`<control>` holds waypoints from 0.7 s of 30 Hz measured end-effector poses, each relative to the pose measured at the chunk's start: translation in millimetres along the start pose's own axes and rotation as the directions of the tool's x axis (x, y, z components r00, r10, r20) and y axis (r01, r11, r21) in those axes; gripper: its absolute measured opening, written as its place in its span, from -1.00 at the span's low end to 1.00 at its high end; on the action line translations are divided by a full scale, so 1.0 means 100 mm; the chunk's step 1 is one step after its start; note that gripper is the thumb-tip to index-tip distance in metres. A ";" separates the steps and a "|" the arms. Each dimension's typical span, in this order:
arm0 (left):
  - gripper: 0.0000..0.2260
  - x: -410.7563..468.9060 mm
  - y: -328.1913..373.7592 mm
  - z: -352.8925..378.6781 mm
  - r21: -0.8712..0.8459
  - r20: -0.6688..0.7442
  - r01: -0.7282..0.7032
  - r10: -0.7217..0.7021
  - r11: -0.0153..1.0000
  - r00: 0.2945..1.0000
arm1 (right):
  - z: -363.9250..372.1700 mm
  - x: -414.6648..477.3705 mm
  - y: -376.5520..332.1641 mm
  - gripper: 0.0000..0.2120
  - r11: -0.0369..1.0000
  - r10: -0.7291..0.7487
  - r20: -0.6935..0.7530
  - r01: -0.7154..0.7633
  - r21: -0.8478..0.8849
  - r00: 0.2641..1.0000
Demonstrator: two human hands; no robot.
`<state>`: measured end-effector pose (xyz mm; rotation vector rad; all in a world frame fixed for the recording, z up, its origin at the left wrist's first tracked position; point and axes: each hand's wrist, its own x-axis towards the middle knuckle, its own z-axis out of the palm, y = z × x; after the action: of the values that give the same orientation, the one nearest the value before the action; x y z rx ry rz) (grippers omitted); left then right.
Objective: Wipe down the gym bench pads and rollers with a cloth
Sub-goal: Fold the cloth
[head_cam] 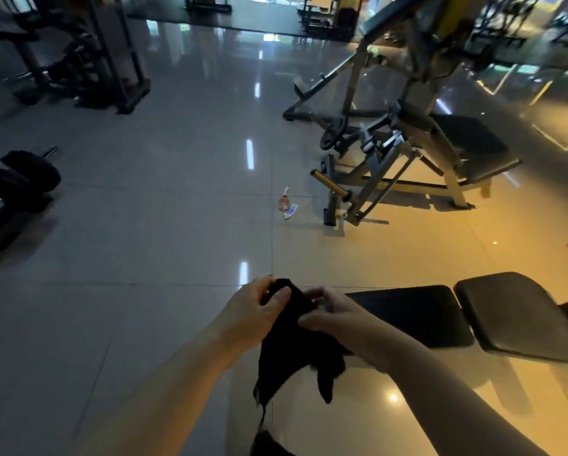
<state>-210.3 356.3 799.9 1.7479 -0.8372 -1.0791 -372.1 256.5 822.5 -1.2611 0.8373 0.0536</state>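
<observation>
Hanging between both hands, the black cloth [295, 350] is held in the air above the tiled floor [144, 225], just off the left end of the bench. The left hand [253, 311] pinches the cloth's top edge, thumb over the fabric and fingers curled behind it. The right hand [338, 319] grips the same bunched top from the other side, fingers curled in on it. Most of the cloth droops below both grips in loose, ragged folds. The bench's long pad [417, 311] and its tilted pad [512, 317] lie to the right, untouched. A spray bottle [284, 202] stands on the floor farther off, near a weight machine [391, 143].
</observation>
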 end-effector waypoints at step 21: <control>-0.52 2.90 -0.26 -0.67 0.202 0.315 0.263 -0.317 0.943 0.894 | -0.09 2.29 0.23 -0.76 0.748 0.263 -0.427 0.097 0.657 0.865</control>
<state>-32.9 138.2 700.1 1.8847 -0.9067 -1.5928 -224.9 164.9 670.7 -0.5387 1.2260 -0.4892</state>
